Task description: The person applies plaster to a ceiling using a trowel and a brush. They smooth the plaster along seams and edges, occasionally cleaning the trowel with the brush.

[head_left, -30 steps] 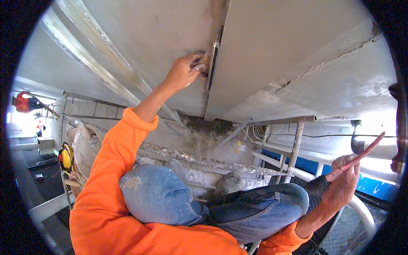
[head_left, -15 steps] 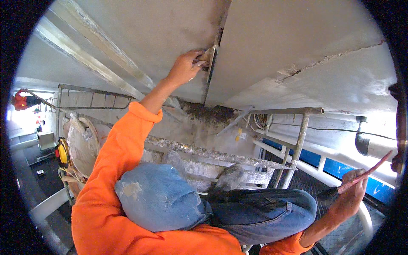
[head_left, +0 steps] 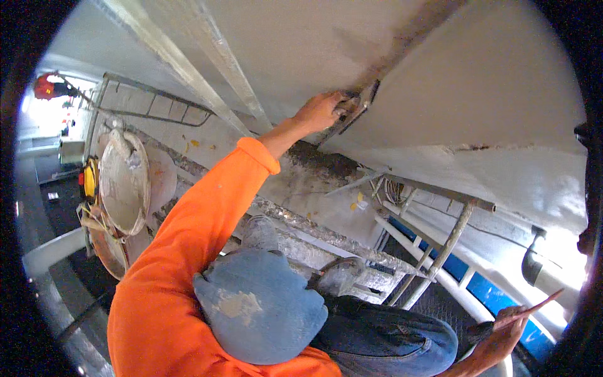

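My left hand [head_left: 319,111], at the end of an orange sleeve, reaches up and grips a steel trowel [head_left: 358,108]. The trowel's blade lies flat against the grey plastered ceiling [head_left: 490,81], on a rough brown seam. My right hand [head_left: 501,332] is low at the right, closed on a thin flat board [head_left: 541,303] seen edge-on. My knees in plaster-stained blue jeans [head_left: 264,301] fill the lower middle.
A plaster-smeared round tub [head_left: 122,182] sits at the left beside a yellow object [head_left: 90,178]. Scaffold pipes [head_left: 449,235] and a blue panel [head_left: 487,290] run below at the right. A grey pipe [head_left: 534,265] hangs at the far right. A figure in red [head_left: 47,87] stands far left.
The left hand has drawn the trowel along the ceiling seam, toward the right of the view. The right hand with its board has dropped lower. The tub has come into view.
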A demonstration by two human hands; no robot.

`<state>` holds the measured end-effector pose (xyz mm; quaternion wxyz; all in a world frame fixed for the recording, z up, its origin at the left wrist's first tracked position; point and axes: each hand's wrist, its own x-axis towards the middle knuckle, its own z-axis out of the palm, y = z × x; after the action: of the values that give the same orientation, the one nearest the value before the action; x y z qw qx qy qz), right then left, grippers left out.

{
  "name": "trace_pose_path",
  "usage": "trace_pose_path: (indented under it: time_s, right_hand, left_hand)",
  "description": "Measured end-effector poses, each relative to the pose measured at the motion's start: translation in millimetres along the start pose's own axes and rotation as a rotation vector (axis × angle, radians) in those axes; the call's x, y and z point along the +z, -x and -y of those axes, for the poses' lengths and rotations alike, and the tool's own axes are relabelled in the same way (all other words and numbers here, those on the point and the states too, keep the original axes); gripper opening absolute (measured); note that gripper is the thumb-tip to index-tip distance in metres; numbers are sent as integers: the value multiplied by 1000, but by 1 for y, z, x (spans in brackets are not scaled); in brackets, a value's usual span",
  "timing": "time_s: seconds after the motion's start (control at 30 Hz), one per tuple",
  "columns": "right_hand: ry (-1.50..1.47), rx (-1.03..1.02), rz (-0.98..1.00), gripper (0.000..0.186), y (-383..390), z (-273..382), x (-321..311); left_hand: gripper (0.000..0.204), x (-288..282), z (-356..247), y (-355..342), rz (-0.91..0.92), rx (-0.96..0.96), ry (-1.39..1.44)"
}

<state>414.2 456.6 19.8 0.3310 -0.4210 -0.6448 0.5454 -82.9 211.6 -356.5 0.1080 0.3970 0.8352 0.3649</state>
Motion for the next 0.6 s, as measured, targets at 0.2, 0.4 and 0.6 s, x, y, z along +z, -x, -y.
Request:
trace_pose_path:
  time_s: [0.2,0.4,0.6]
  right_hand:
    - [-20,61,89,33,-11,-7,-6]
    - [1097,-360,-93,23,-9,-12,15]
    - [790,-298,-147,29,-15,-19,13]
  left_hand:
    - [43,32,22,5,-30,-47,30]
    - [40,64,51,2,-46,-45,27]
    - [40,78,59,6,2,-154,36]
